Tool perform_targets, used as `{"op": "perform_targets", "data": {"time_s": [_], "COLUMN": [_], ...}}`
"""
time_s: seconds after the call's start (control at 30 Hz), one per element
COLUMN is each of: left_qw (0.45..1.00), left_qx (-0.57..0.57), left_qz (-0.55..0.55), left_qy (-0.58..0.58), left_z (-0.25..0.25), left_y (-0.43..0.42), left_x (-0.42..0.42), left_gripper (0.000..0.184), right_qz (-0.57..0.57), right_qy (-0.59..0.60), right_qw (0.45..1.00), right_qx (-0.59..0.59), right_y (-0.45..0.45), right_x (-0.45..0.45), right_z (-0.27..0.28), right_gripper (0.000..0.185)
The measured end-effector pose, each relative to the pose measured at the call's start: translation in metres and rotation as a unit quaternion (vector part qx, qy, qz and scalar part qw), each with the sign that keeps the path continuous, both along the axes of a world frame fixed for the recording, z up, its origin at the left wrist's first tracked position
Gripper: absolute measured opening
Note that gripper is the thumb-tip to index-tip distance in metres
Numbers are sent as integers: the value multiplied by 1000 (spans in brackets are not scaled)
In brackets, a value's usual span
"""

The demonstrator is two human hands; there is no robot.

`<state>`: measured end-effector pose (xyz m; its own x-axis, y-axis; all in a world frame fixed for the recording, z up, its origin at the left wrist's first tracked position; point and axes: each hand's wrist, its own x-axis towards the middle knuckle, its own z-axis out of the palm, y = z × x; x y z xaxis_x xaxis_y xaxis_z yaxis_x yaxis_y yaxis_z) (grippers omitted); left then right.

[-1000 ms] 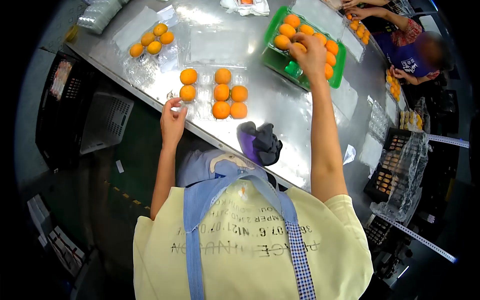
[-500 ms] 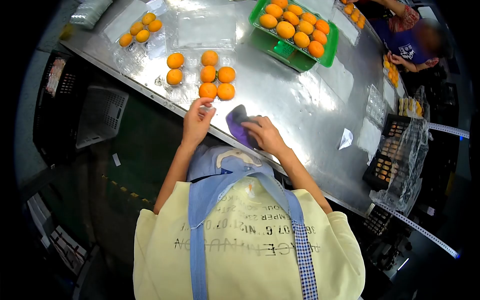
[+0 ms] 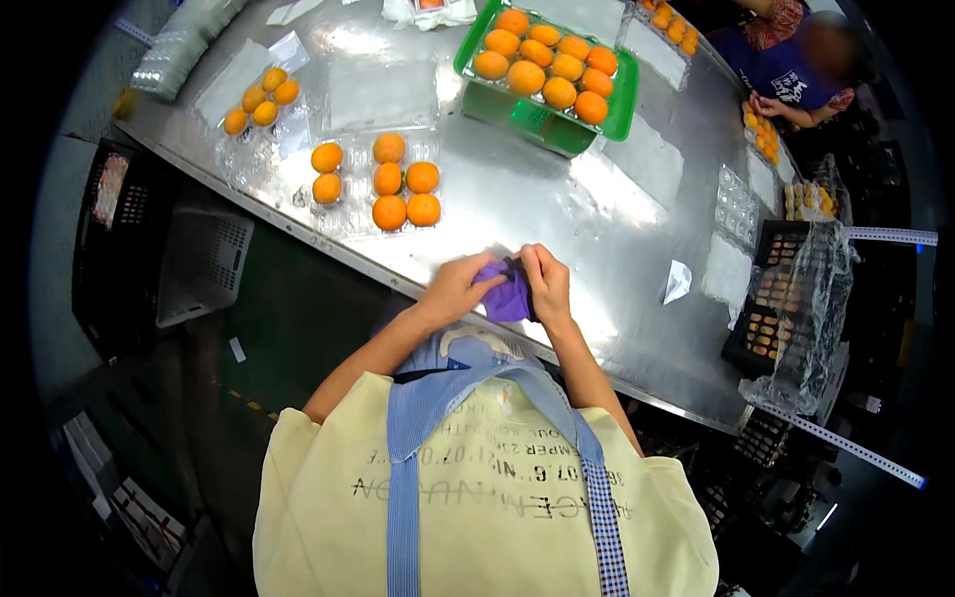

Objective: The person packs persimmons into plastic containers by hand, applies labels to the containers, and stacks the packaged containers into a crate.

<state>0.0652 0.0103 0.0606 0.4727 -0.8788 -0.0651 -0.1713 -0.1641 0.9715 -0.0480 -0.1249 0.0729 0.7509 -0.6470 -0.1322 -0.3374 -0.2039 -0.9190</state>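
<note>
Close to the near edge of the metal table, my left hand (image 3: 458, 289) pinches one side of a crumpled purple and black cloth (image 3: 508, 299). The cloth's other side is gripped by my right hand (image 3: 547, 284). Its exact kind is unclear because it is bunched up between my fingers. Beyond my left hand lies an open clear plastic fruit tray (image 3: 356, 214) with several round orange fruits (image 3: 389, 179) in some of its cups.
A green crate (image 3: 622, 99) at the back holds more orange fruits. Another clear tray with fruits (image 3: 264, 112) lies at the left, near stacked clear trays (image 3: 174, 65). A paper scrap (image 3: 676, 282) is at the right. A co-worker (image 3: 791, 75) stands across the table.
My left hand has moved right, away from the fruit tray, to the purple cloth. Both hands now hold the cloth, which only my right hand held before. The view has shifted slightly.
</note>
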Motion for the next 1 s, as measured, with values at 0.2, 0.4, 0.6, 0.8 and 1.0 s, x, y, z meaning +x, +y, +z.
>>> {"op": "perform_targets", "data": {"time_s": [0.2, 0.4, 0.6, 0.8, 1.0], "left_qw": [992, 996, 968, 966, 974], "left_qx": [25, 43, -38, -64, -41], "left_qz": [-54, 78, 248, 232, 222], "left_qy": [-113, 2, -15, -96, -13], "left_z": [-15, -1, 17, 18, 7], "left_y": [-24, -49, -105, -171, -203], "left_x": [20, 101, 209, 286, 315], "left_gripper": [41, 52, 34, 33, 41], "right_qz": [10, -53, -148, -155, -176], "right_qy": [38, -50, -133, -37, -54], "right_qw": [999, 993, 980, 986, 964], "right_qx": [-38, -89, -8, 50, 193], "right_y": [-28, -113, -252, -374, -390], "right_x": [0, 17, 101, 205, 226], "right_z": [0, 3, 43, 12, 43], "right_gripper": [27, 33, 41, 56, 69]}}
